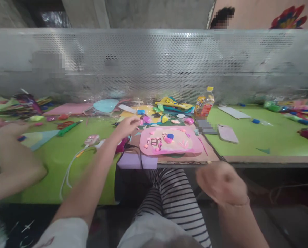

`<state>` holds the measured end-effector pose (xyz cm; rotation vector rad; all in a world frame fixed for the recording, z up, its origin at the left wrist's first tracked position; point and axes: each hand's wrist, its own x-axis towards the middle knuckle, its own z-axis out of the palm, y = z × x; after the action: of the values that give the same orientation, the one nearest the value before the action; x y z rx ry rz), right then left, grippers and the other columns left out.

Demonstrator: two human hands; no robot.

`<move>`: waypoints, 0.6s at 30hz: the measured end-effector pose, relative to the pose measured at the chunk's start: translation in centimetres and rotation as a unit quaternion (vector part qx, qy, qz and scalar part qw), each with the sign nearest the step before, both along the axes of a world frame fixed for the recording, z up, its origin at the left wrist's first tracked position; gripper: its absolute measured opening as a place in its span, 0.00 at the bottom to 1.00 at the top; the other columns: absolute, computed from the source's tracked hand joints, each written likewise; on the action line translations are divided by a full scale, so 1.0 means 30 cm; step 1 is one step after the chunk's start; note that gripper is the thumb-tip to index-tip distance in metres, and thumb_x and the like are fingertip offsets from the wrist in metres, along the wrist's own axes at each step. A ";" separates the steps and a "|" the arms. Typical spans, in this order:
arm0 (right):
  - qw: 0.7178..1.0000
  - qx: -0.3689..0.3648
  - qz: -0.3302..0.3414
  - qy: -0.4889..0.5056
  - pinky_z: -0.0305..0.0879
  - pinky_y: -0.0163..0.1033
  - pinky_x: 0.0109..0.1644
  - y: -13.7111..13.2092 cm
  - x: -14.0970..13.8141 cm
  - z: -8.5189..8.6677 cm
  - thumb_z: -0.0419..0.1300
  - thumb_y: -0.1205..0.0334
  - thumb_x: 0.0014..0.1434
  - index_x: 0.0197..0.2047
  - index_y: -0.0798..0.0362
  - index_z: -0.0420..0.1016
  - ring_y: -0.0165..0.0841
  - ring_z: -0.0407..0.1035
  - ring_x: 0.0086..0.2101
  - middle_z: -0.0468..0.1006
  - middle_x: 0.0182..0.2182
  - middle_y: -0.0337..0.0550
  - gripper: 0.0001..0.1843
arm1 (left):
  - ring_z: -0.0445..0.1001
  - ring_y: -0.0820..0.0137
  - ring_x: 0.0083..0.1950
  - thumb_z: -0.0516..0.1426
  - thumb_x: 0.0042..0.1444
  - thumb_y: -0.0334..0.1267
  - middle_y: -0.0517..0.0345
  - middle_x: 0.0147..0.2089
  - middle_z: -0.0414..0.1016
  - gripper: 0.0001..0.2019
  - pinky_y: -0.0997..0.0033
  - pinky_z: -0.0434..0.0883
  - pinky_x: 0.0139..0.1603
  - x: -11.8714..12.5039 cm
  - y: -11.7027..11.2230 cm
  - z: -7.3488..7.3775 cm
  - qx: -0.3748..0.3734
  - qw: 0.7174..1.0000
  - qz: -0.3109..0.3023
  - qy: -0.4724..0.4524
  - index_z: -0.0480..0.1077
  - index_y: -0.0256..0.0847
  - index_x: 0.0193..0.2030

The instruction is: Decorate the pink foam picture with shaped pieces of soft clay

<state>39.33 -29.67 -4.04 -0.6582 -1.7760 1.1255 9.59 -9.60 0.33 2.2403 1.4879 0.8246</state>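
My left hand point(127, 126) reaches out over the green table point(55, 162), its fingers curled and smeared, close to several small coloured foam bits point(146, 119). Just to its right lies a pink foam board point(188, 144) with small shapes stuck on it. A purple block point(137, 161) sits at the table's edge below the hand. My right hand point(221, 182) hangs below the table edge above my striped lap, blurred and bunched like a loose fist, with nothing visible in it.
Another person's arm point(14, 165) rests on the table at far left. A drink bottle point(204, 105), a phone point(227, 133), a green cutter point(68, 128) and a pink device with a white cable point(91, 139) lie around. A perforated metal screen point(154, 62) closes the back.
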 end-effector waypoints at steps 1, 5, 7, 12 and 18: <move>1.000 -0.010 0.005 -0.008 0.68 0.37 0.34 0.038 -0.012 0.017 0.63 0.54 0.56 0.36 0.47 0.76 0.32 0.70 0.31 0.77 0.32 0.42 0.07 | 0.72 0.63 0.50 0.53 0.58 0.40 0.52 0.50 0.75 0.14 0.65 0.67 0.53 -0.014 0.079 0.026 0.002 0.999 0.015 0.031 0.72 0.39 0.47; 0.982 -0.075 0.111 -0.136 0.67 0.32 0.36 0.219 -0.056 0.113 0.60 0.59 0.59 0.41 0.54 0.75 0.27 0.70 0.31 0.76 0.32 0.41 0.10 | 0.72 0.60 0.50 0.58 0.54 0.36 0.49 0.46 0.75 0.10 0.61 0.68 0.52 -0.015 0.308 0.046 -0.031 0.984 0.034 0.170 0.72 0.36 0.43; 0.972 -0.056 0.136 -0.186 0.67 0.31 0.36 0.325 -0.066 0.165 0.59 0.60 0.59 0.42 0.55 0.75 0.25 0.70 0.31 0.76 0.34 0.42 0.10 | 0.73 0.64 0.46 0.58 0.57 0.40 0.53 0.45 0.74 0.12 0.59 0.71 0.48 0.016 0.362 0.015 -0.063 0.970 0.002 0.234 0.70 0.35 0.44; 0.972 -0.008 0.028 -0.235 0.68 0.33 0.32 0.619 -0.064 0.198 0.57 0.59 0.59 0.39 0.55 0.74 0.27 0.71 0.28 0.76 0.28 0.41 0.10 | 0.72 0.66 0.46 0.55 0.60 0.43 0.52 0.48 0.71 0.15 0.59 0.72 0.46 0.086 0.412 -0.064 -0.079 0.944 -0.017 0.319 0.68 0.36 0.49; 0.972 0.065 -0.110 -0.197 0.66 0.35 0.29 0.808 -0.034 0.074 0.53 0.61 0.59 0.36 0.56 0.72 0.28 0.68 0.25 0.74 0.26 0.41 0.09 | 0.72 0.67 0.41 0.56 0.58 0.42 0.53 0.42 0.72 0.13 0.64 0.70 0.42 0.044 0.418 -0.061 -0.027 0.951 -0.022 0.307 0.68 0.35 0.44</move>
<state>38.32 -5.43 -1.81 -1.0246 -2.0263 0.7549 10.91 2.93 -1.50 2.6113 1.6617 0.0506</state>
